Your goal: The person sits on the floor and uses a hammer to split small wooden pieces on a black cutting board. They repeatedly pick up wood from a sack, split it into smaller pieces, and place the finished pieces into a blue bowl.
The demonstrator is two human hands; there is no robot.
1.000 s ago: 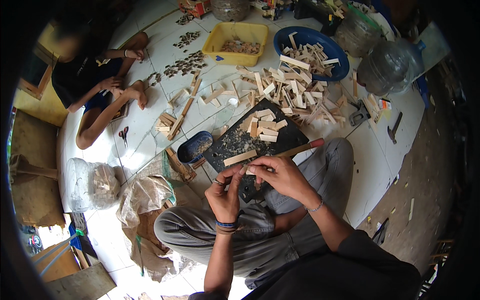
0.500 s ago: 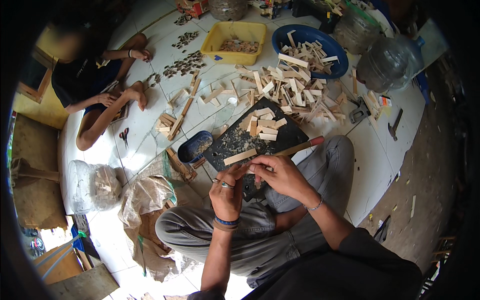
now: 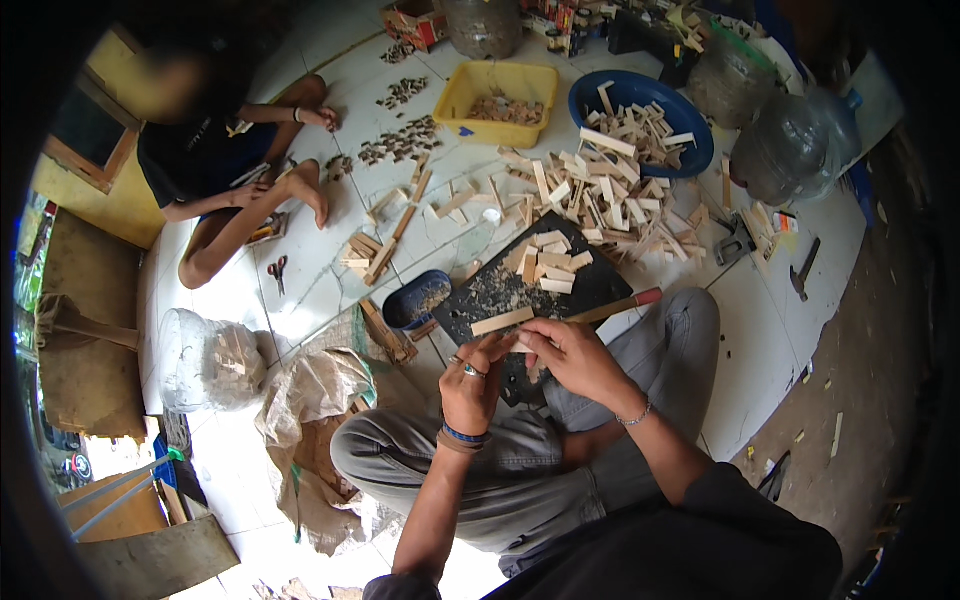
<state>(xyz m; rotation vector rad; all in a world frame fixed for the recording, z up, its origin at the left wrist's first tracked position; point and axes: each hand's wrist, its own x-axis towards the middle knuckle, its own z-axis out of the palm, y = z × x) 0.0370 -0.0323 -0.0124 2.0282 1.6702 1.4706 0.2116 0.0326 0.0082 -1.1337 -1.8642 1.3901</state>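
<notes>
My left hand (image 3: 470, 388), with rings on its fingers, and my right hand (image 3: 578, 362) meet over the near edge of a black board (image 3: 470, 308). Pinched between their fingertips is a small wooden piece (image 3: 521, 348), mostly covered by the fingers. Just beyond them a pale wooden strip (image 3: 502, 321) lies on the board among shavings. Several short wooden blocks (image 3: 553, 262) are heaped farther up the board. To the right of my right hand, a wooden stick with a red end (image 3: 625, 304) reaches over the board's edge.
A loose pile of wooden pieces (image 3: 610, 195) spreads before a blue basin (image 3: 695, 125) and a yellow tub (image 3: 545, 110). Scissors (image 3: 278, 275) and a small blue tray (image 3: 400, 310) lie left, a hammer (image 3: 805, 270) right. Another person (image 3: 200, 165) sits at far left.
The whole scene has shifted right and slightly down in the picture as the view turned. My hands stay together at the board's near edge, fingers still pinching the small wooden piece.
</notes>
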